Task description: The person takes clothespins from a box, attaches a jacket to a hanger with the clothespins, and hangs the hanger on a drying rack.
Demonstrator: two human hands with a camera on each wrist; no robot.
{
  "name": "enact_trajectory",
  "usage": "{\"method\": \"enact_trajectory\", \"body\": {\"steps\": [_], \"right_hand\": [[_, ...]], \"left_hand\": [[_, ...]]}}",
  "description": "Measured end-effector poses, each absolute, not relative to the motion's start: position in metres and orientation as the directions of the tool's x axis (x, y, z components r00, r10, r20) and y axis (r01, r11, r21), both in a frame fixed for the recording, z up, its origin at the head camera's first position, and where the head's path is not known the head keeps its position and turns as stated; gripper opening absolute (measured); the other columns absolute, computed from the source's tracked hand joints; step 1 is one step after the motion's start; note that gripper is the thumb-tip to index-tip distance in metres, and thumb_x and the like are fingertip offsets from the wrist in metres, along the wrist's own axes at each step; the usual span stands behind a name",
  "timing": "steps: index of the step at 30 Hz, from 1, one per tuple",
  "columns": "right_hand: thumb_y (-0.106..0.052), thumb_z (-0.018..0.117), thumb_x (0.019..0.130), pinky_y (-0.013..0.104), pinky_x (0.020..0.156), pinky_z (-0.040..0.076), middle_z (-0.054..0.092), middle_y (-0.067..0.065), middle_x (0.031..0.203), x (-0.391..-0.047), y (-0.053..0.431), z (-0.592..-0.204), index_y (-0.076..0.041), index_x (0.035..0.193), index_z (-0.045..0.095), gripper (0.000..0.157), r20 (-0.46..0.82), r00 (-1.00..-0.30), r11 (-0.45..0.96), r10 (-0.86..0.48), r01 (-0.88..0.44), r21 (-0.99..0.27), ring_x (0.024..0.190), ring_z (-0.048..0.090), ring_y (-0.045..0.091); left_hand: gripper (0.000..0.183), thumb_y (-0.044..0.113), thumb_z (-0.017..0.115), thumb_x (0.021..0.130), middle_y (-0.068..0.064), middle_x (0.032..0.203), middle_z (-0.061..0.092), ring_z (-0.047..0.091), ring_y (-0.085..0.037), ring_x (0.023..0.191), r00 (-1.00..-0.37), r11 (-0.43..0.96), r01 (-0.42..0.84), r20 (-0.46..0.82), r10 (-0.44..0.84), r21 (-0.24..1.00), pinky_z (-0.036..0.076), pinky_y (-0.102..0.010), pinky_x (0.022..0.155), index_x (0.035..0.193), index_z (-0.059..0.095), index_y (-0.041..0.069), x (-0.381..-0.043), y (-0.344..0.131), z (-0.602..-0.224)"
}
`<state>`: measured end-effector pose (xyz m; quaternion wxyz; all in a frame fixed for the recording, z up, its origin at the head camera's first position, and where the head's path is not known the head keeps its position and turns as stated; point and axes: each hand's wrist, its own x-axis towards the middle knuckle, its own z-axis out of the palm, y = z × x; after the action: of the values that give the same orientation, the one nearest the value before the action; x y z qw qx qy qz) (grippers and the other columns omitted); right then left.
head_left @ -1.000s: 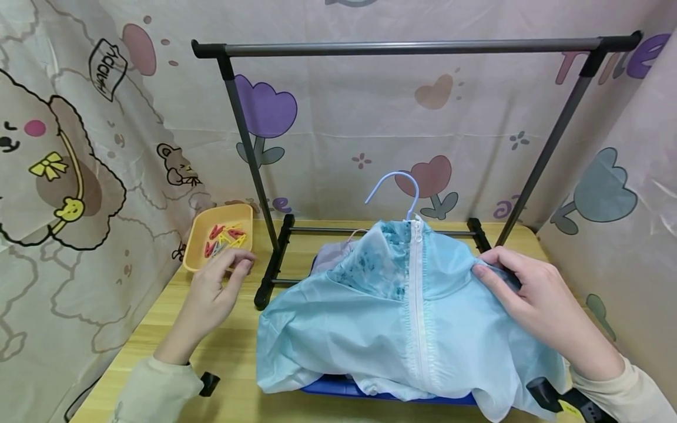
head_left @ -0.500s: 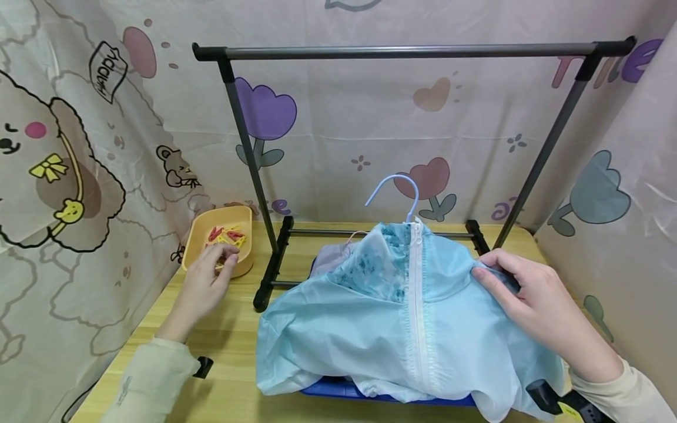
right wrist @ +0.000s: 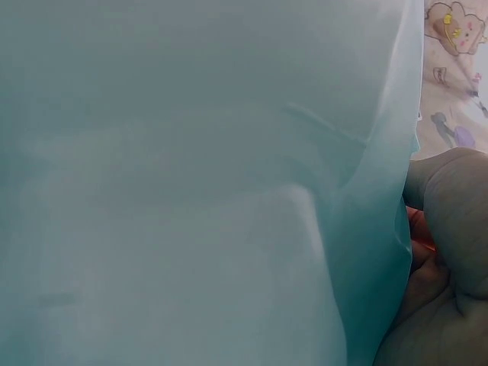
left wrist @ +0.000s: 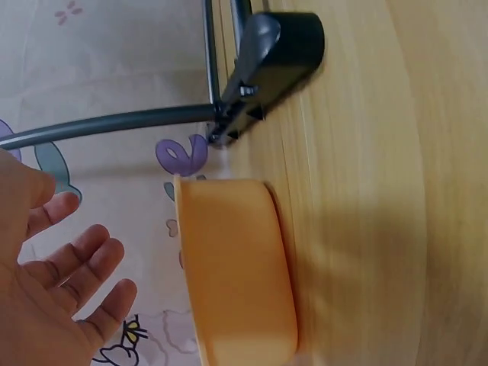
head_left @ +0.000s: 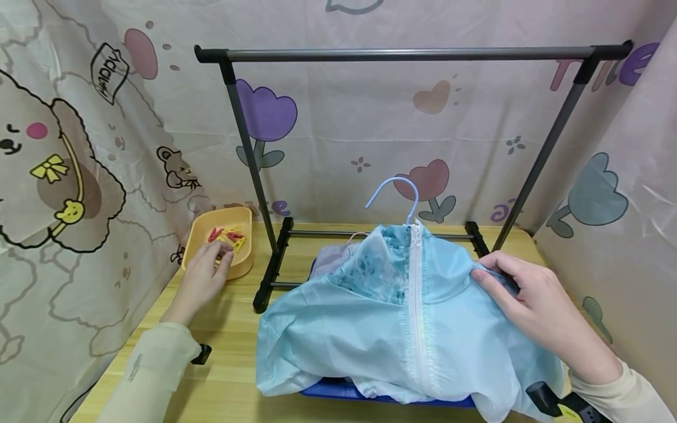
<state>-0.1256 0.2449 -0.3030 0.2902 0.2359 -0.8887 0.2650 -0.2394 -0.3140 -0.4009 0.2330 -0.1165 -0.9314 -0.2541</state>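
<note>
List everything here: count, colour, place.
jacket: one, light blue, over container
garment: one, lilac, behind jacket
hooks: two, blue and pink, above garments
container: one, blue, under jacket, mostly hidden
rack: one, black, behind jacket
bin: one, orange, left of rack
clips: several, red and yellow, in bin
table: one, yellowish, beneath all
cloth: count unclear, pale, printed, around table
wrist devices: two, black, at sleeves
sleeves: two, cream, on arms
left hand: one, bare, over bin
right hand: one, bare, holding jacket

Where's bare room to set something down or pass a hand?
Set down: table strip between left sleeve and blue jacket. Pass a hand: beneath the rack's top bar, above the hanger hook. Crowded: the middle, jacket over blue tray; also the yellow tray of clips, left hand at it.
</note>
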Motion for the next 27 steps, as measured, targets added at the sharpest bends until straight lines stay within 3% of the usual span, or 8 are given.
{"method": "enact_trajectory", "body": {"steps": [13,27], "right_hand": [[-0.007,0.077,0.098,0.016,0.068,0.041,0.064,-0.015,0.082,-0.124,0.245,-0.301,-0.021,0.097,0.074,0.015,0.645,-0.715,0.743,-0.269,-0.58,-0.333,0.072,0.053,-0.002],[-0.005,0.078,0.096,0.016,0.069,0.041,0.064,-0.016,0.082,-0.123,0.245,-0.301,-0.023,0.098,0.074,0.019,0.647,-0.714,0.746,-0.269,-0.579,-0.329,0.073,0.053,-0.002]], "left_hand": [[0.02,0.016,0.054,0.112,-0.029,0.118,0.063,0.062,-0.047,0.106,-0.907,0.877,0.262,0.414,0.08,0.404,0.05,-0.064,0.084,0.123,0.061,0.001,-0.259,-0.326,-0.404],[0.024,0.021,0.047,0.115,-0.028,0.116,0.059,0.061,-0.045,0.103,-0.947,0.907,0.175,0.318,0.049,0.383,0.05,-0.061,0.084,0.12,0.061,0.002,-0.279,-0.337,-0.41]]}}
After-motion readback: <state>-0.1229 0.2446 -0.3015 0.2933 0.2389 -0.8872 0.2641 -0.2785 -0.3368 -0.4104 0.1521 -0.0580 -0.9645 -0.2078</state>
